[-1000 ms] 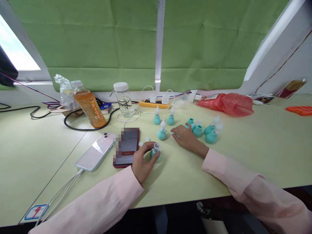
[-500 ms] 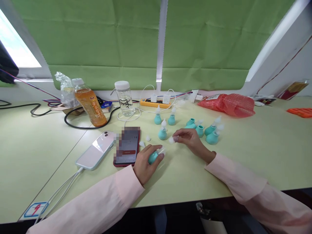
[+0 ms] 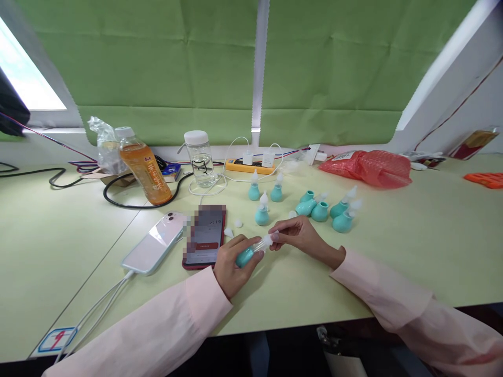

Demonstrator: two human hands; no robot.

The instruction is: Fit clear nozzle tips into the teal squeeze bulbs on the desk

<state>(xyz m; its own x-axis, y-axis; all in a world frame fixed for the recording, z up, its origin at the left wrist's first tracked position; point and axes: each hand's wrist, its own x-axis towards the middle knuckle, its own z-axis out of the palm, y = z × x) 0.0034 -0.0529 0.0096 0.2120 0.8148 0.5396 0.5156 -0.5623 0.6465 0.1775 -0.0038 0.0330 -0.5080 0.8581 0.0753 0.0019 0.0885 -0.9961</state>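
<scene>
My left hand (image 3: 231,263) is closed around a nasal aspirator (image 3: 245,257), a teal bulb with a clear neck, tilted up to the right. Thumb and fingertips of my right hand (image 3: 301,236) pinch a white nozzle tip (image 3: 269,240) at the end of that neck; whether it is seated cannot be made out. Beyond my hands stand three upright aspirators, the nearest (image 3: 261,214) with a white tip. Bare teal bulbs (image 3: 320,211) lie behind my right hand, and two tipped aspirators (image 3: 342,222) lean to their right. Small white parts (image 3: 238,223) rest near my left hand.
A red-cased phone (image 3: 202,241) lies by my left hand, with a clear-cased phone (image 3: 155,243) on a cable farther left. Behind are an orange drink bottle (image 3: 145,170), a water bottle (image 3: 200,162), a yellow power strip (image 3: 249,166) and a red bubble-wrap bag (image 3: 365,168).
My right hand has moved left and toward me, bringing the white nozzle tip against the aspirator's clear neck. My left hand has barely moved.
</scene>
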